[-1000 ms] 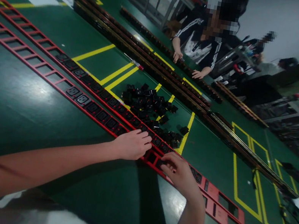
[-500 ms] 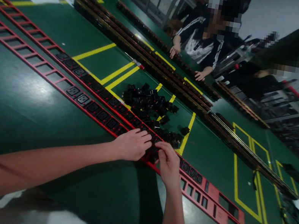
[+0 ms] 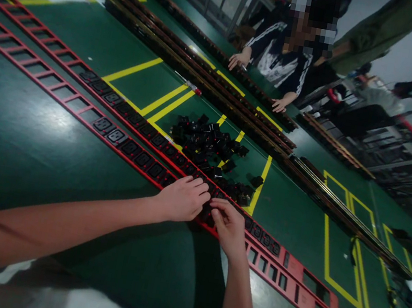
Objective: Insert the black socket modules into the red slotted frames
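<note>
Two long red slotted panels (image 3: 63, 92) lie side by side across the green table, with black power sockets (image 3: 129, 148) set in many of their openings. My left hand (image 3: 184, 199) rests over the near panel, its fingers curled down and closed; whatever lies under them is hidden. Close beside it on the right, my right hand (image 3: 228, 227) has thumb and forefinger drawn together above the same panel. Dark socket shapes show between the two hands, but I cannot make out what the fingertips grip. Just beyond lies a heap of loose black sockets (image 3: 208, 138).
Long dark metal rails (image 3: 203, 79) run across the table behind the heap. A screwdriver with a red handle (image 3: 194, 87) lies near them. Across the table a co-worker rests both hands by another rail (image 3: 195, 32). Yellow tape lines (image 3: 133, 69) mark the surface; black cables (image 3: 408, 304) lie at right.
My right thumb and fingers have drawn slightly closer together over the panel. My left hand stays nearly in place. The co-worker's hand on the left of the view has shifted a little leftward.
</note>
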`<action>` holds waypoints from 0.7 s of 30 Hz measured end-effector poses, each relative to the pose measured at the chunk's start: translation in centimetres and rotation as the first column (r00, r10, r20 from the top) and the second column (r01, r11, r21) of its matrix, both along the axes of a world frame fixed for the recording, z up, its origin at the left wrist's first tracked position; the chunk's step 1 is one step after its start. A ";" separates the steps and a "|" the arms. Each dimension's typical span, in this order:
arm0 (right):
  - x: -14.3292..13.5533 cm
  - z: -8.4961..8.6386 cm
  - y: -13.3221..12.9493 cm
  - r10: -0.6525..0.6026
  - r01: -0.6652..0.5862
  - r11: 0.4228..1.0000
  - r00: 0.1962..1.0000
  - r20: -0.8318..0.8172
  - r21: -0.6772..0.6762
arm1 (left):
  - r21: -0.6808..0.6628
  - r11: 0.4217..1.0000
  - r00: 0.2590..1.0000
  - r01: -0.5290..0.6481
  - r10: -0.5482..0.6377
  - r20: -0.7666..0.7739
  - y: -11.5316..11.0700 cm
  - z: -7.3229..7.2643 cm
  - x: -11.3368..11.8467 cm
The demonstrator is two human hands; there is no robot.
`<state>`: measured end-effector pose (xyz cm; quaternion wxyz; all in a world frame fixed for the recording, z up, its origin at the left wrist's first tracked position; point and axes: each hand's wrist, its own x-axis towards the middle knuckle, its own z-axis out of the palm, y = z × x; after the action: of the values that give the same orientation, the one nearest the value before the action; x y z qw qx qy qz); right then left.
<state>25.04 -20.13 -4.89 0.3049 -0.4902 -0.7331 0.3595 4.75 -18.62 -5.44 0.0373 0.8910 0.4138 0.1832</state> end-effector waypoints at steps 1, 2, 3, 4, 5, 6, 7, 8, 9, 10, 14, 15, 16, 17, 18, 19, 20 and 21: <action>-0.1 0.1 0.0 0.012 -0.012 1.000 1.000 0.001 0.017 | 0.006 1.000 1.000 0.002 -0.002 -0.004 0.0 0.0 0.0; -0.3 0.1 0.0 0.019 -0.019 0.999 1.000 0.003 0.036 | 0.012 1.000 1.000 0.003 -0.003 -0.007 0.0 0.0 0.0; -0.4 0.1 0.0 0.019 -0.020 0.998 1.000 0.008 0.052 | 0.017 1.000 1.000 0.004 -0.004 -0.009 0.0 0.0 0.0; -0.5 0.1 -0.1 0.013 -0.013 0.998 1.000 0.013 0.064 | 0.020 1.000 1.000 0.006 -0.006 -0.010 0.0 0.0 0.0; -0.6 0.0 -0.1 0.000 -0.001 0.997 1.000 0.015 0.072 | 0.022 1.000 1.000 0.010 -0.009 -0.009 0.0 0.0 0.0; -0.7 0.0 -0.2 -0.015 0.014 0.997 1.000 0.014 0.075 | 0.024 1.000 1.000 0.014 -0.013 -0.008 0.0 0.0 0.0; -0.8 -0.1 -0.2 -0.030 0.029 0.997 0.999 0.010 0.075 | 0.026 1.000 1.000 0.017 -0.017 -0.006 0.0 0.0 0.0; -0.8 -0.2 -0.2 -0.043 0.043 0.996 0.999 0.004 0.074 | 0.029 0.999 1.000 0.020 -0.020 -0.003 0.0 0.0 0.0; -0.8 -0.3 -0.2 -0.052 0.052 0.996 0.999 0.000 0.074 | 0.032 0.999 1.000 0.020 -0.020 0.002 0.0 0.0 0.0; -0.9 -0.3 -0.2 -0.057 0.057 0.995 0.998 -0.001 0.079 | 0.033 0.999 1.000 0.017 -0.017 0.011 0.0 -0.1 0.0; -1.1 -0.4 -0.2 -0.048 0.043 0.984 0.998 0.026 0.174 | 0.028 1.000 0.999 -0.003 0.002 0.045 0.0 -0.2 -0.2; -1.1 -0.4 -0.2 -0.040 0.032 0.977 0.999 0.035 0.210 | 0.030 1.000 0.999 0.006 -0.007 0.049 0.0 -0.2 -0.2; -1.2 -0.3 -0.3 -0.033 0.021 0.970 0.999 0.044 0.244 | 0.034 0.999 0.999 0.019 -0.021 0.050 0.0 -0.2 -0.2; -1.2 -0.3 -0.3 -0.027 0.012 0.962 0.998 0.053 0.273 | 0.040 0.999 0.998 0.033 -0.035 0.052 0.0 -0.2 -0.3; -1.3 -0.3 -0.4 -0.023 0.004 0.955 0.998 0.060 0.298 | 0.045 0.998 0.997 0.044 -0.047 0.054 0.0 -0.2 -0.3; -1.3 -0.3 -0.4 -0.022 0.000 0.948 0.998 0.067 0.317 | 0.047 0.998 0.997 0.050 -0.052 0.057 0.0 -0.2 -0.3; -1.4 -0.3 -0.5 -0.023 -0.003 0.943 0.997 0.073 0.332 | 0.046 0.998 0.997 0.052 -0.054 0.059 0.0 -0.2 -0.4; -1.4 -0.3 -0.5 -0.023 -0.005 0.940 0.997 0.079 0.342 | 0.044 0.998 0.997 0.050 -0.053 0.061 0.0 -0.2 -0.4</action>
<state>23.65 -20.65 -5.22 0.3566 -0.4475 -0.7941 0.2050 4.38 -18.59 -5.66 0.0358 0.8959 0.3853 0.2183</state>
